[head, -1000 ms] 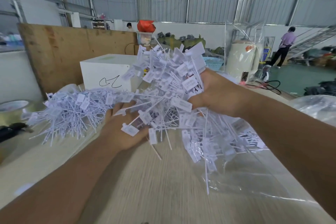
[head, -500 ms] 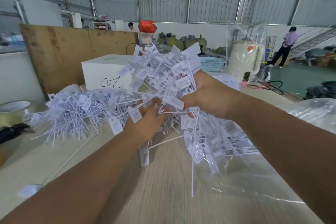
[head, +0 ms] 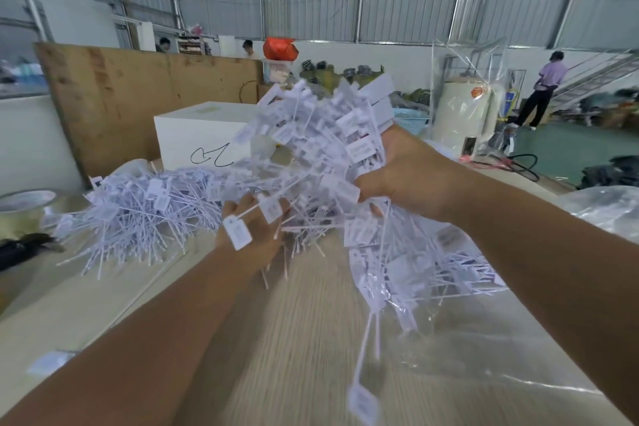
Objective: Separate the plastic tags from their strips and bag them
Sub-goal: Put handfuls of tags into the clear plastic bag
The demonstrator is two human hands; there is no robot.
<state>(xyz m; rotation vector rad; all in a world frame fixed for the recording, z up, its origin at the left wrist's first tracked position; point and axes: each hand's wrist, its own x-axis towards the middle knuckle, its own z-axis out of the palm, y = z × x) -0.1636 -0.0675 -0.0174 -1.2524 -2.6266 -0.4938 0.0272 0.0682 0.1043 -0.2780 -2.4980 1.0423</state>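
Bundle of white plastic tags (head: 332, 142): being held up over the table centre, clamped at its right side in the right hand (head: 408, 176), fingers curled round the mass; label heads fanning up and to the left, thin tails trailing down and near. Hanging directly above the open mouth of the clear plastic bag (head: 484, 339), lying flat on the near right of the table, already holding a layer of tags (head: 425, 273). Loose tag (head: 361, 403) dangling or dropping at the near edge, blurred.

Left hand (head: 249, 232): reaching in from the left under the bundle, fingers spread and touching tails; actual pinching not discernible. Right hand sitting nearer the bag, likely the one carrying the lowering.

Unsorted tag pile (head: 145, 211): lying well to the left. White box (head: 204, 138) standing beyond, plywood board (head: 138, 97) farther. Tape roll (head: 24, 207) sitting at far left edge. Wooden tabletop (head: 294, 339) showing bare between forearms, giving room near and right.
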